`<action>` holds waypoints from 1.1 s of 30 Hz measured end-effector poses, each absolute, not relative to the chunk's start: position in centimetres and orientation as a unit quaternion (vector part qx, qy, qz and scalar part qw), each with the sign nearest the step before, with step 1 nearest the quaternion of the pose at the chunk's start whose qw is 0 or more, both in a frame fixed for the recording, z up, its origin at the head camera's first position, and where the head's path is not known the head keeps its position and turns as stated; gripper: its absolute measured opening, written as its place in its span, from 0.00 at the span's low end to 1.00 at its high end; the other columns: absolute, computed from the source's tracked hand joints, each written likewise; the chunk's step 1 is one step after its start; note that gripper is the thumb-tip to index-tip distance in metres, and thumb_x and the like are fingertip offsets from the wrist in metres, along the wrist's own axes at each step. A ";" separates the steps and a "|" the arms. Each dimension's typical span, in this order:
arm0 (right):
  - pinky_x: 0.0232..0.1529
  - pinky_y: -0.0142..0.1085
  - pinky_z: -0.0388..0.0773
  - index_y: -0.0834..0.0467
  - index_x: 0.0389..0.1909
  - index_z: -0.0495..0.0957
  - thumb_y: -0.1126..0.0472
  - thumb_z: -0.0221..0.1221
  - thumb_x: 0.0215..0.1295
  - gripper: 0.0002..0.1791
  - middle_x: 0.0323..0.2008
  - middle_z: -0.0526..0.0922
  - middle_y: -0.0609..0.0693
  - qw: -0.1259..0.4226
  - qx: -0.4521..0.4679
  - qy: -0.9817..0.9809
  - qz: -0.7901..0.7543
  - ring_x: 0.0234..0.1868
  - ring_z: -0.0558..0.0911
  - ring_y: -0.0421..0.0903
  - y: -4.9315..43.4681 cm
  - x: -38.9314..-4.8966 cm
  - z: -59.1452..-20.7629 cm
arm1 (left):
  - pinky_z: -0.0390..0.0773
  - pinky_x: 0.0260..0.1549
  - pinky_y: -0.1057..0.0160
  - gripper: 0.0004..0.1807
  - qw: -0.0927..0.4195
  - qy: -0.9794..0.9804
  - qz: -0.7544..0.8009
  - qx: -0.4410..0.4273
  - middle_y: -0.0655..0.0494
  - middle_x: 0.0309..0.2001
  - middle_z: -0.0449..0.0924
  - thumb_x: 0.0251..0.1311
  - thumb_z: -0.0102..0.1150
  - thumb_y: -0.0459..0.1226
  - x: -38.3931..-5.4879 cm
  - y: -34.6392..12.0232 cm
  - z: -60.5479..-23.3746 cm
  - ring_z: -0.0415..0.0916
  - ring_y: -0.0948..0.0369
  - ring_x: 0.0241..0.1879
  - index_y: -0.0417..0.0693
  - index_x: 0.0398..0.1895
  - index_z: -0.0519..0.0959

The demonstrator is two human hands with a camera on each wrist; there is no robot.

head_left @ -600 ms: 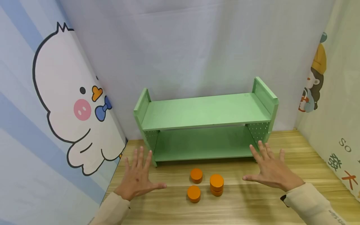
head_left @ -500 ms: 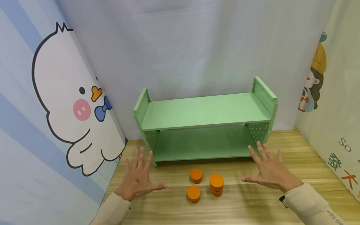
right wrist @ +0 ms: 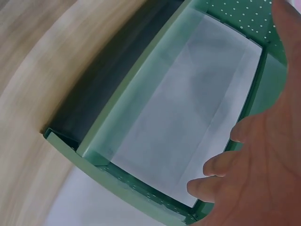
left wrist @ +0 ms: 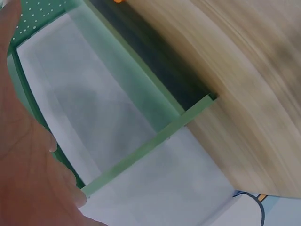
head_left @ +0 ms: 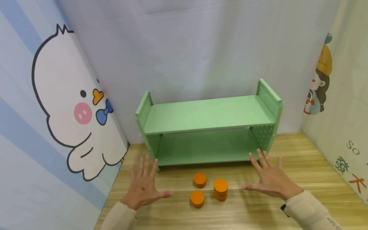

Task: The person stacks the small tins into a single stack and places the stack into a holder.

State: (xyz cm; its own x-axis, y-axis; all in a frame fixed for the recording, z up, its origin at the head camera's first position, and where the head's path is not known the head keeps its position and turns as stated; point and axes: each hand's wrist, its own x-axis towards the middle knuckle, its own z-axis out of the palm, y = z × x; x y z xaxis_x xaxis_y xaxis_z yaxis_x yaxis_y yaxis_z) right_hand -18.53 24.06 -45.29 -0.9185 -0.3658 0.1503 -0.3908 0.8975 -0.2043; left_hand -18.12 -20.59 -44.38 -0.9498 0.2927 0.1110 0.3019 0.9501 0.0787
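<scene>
My left hand [head_left: 143, 188] hovers over the table left of several orange discs, fingers spread and thumb pointing right, with nothing in it. On the other side my right hand [head_left: 270, 179] is spread the same way, its fingertips overlapping the lower right corner of a green two-tier shelf [head_left: 210, 115] in the head view. Between the hands sit a single orange disc [head_left: 200, 180] near the shelf, another orange disc [head_left: 197, 198] closer to me, and a stack of two orange discs [head_left: 220, 186]. Each wrist view shows the palm beside the shelf's green frame [left wrist: 146, 150].
The wooden table [head_left: 172, 214] ends at a grey curtain [head_left: 187, 48] behind the shelf. A printed cloth with a white duck [head_left: 66, 95] hangs on the left, and a cream printed cloth [head_left: 345, 111] on the right. The shelf's side panels rise above its top board.
Both hands have drifted slightly inward and toward me, staying spread. The discs and the shelf have stayed in place; the head view has shifted a little.
</scene>
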 end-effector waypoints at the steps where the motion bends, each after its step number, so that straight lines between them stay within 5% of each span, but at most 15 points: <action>1: 0.59 0.83 0.35 0.67 0.76 0.54 0.26 0.62 0.54 0.63 0.73 0.46 0.76 0.055 0.195 -0.972 0.116 0.72 0.51 0.76 24.0 -18.5 -45.4 | 0.40 0.65 0.22 0.70 0.049 -0.986 -0.048 -0.151 0.30 0.76 0.36 0.43 0.57 0.78 -18.1 -20.5 -44.5 0.35 0.33 0.75 0.39 0.79 0.50; 33: 0.62 0.80 0.44 0.68 0.75 0.56 0.28 0.64 0.54 0.61 0.73 0.52 0.73 0.059 0.218 -0.964 0.140 0.72 0.57 0.70 22.0 -19.1 -49.2 | 0.41 0.65 0.22 0.69 0.011 -0.980 -0.127 -0.153 0.31 0.77 0.35 0.42 0.59 0.77 -17.5 -18.4 -49.5 0.36 0.34 0.75 0.43 0.79 0.51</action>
